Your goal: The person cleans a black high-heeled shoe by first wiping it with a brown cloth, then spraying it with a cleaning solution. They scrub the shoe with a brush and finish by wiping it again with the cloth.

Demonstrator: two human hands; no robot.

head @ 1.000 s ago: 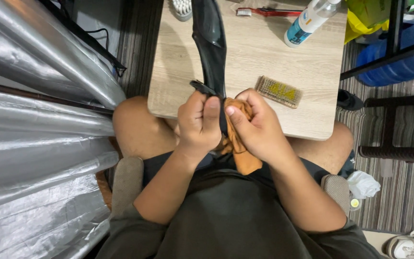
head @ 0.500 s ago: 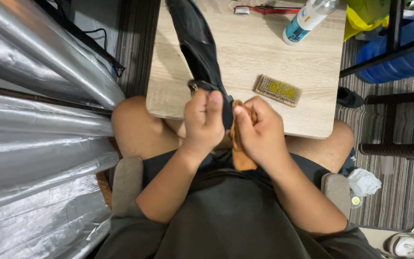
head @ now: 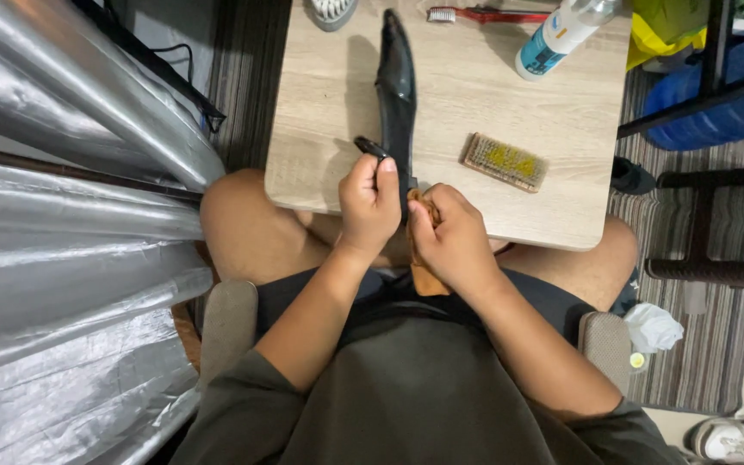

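The left hand (head: 370,202) was clenched round the near end of a black shoe (head: 396,90), which lay edge-up along the table (head: 475,202), toe pointing away. The right hand (head: 449,237) gripped a tan cloth (head: 424,274) pressed against the shoe's heel; the cloth's tail hung below the table edge. A brush (head: 505,161) lay just right of the shoe. A toothbrush (head: 484,15) and bottle (head: 561,34) sat at the far edge.
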